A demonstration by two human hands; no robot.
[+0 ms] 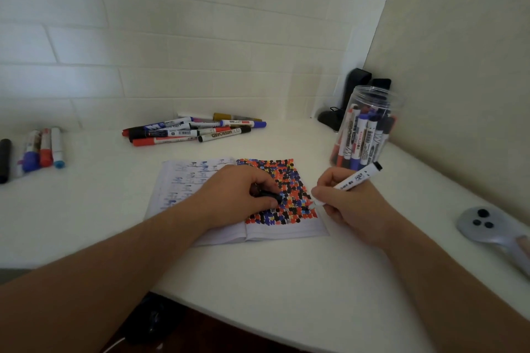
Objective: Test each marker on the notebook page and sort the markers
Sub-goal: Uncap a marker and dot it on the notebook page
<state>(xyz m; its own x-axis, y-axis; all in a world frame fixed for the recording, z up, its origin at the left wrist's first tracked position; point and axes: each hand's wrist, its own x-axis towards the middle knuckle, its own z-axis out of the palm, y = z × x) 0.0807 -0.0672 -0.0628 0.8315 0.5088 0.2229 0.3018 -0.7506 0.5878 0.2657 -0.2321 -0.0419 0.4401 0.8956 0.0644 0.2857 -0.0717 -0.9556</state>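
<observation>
The right hand gripped a white-barrelled marker in its fingers, tip down at the lower right edge of the notebook page in the middle of the frame. The left hand pressed on the notebook, its fingers curled round a dark cap, by the look of it. The page was nearly filled with red, blue and black dabs, so I judged the testing well along. One pile of markers lay on the desk above the notebook, and a smaller group lay at the far left. The clear jar at upper right held more, apparently untested, so a fair share remained.
</observation>
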